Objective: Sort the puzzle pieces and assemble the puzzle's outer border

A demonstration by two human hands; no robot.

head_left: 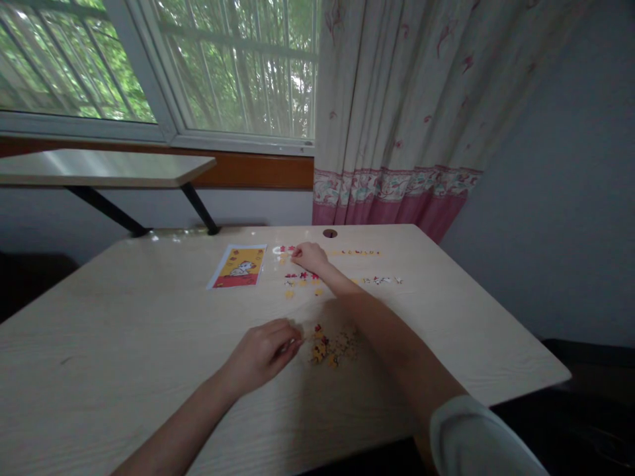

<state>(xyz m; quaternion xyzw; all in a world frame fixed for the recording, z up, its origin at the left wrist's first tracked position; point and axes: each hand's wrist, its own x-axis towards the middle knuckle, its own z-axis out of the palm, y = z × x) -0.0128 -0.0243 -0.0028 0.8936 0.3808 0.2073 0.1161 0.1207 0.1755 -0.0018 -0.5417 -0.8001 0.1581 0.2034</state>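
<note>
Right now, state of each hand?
Left hand: fingers curled, beside the puzzle-piece pile; can't tell whether it holds a piece.
Right hand: fingers bent, at the far row of pieces; grip can't be told.

Puzzle pieces (320,353) red, yellow, white; sheet (239,268) yellow over red; curtain (391,119) floral, pink-hemmed.

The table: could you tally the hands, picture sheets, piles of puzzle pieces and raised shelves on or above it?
Left hand and right hand: 2
Picture sheet: 1
Pile of puzzle pieces: 1, its single pieces too small to count
Raised shelf: 1
Total: 5
</note>
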